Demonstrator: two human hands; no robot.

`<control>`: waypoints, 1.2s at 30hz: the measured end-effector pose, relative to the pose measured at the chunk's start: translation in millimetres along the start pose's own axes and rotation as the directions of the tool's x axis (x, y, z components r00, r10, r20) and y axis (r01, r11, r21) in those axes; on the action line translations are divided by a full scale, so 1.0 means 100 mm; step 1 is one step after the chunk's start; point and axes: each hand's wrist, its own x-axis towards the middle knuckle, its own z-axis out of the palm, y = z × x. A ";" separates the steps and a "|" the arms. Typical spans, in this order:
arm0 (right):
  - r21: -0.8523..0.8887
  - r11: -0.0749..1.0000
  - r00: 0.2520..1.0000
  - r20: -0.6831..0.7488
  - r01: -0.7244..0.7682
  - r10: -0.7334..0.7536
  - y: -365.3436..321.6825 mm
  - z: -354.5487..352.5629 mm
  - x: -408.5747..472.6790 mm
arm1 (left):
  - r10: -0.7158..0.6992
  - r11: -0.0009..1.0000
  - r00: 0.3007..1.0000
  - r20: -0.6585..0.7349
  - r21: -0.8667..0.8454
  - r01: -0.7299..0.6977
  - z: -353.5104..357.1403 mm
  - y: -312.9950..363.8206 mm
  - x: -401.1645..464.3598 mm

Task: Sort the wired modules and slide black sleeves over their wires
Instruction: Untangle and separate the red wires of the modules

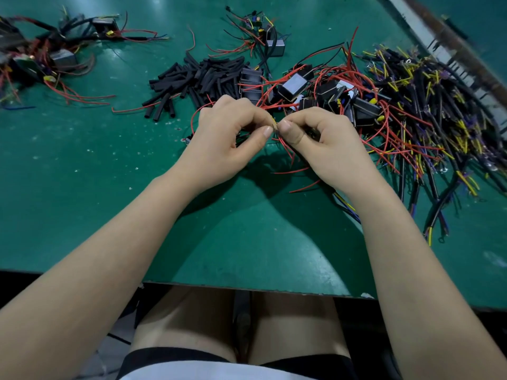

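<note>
While the red wires (284, 145) hang between my thumbs above the green counter (82, 187), my left hand (227, 138) and right hand (321, 144) each pinch them, knuckles up, near the black sleeves (197, 78) and modules (315, 91).

Both hands meet over the green mat (82, 193). Left hand (227, 133) & right hand (318, 138) pinch thin red wires (285, 145) betw. thumb and fingertips, tips nearly touching. Pile of black sleeves (197, 78) just behind, wired modules (315, 91) to the right, tangled cable heap (428, 119) further right, sorted modules (55, 58) far left.
</note>
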 end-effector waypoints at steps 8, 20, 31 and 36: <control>-0.007 1.000 1.000 0.002 0.005 -0.005 0.02 0.00 -0.02 | 0.007 1.000 1.000 0.005 0.030 -0.008 0.01 -0.02 0.01; -0.338 0.928 0.981 0.158 0.159 -0.111 0.07 0.06 -0.02 | -0.102 0.995 0.991 0.092 -0.013 0.104 0.00 0.00 0.02; -0.531 0.821 0.975 0.179 0.211 -0.135 0.03 0.13 -0.04 | -0.186 0.978 0.974 0.127 -0.074 0.197 0.01 0.00 0.05; -0.409 0.898 0.984 0.129 0.163 -0.120 0.05 0.02 0.02 | -0.162 0.981 0.984 0.070 -0.092 0.168 -0.01 -0.01 0.05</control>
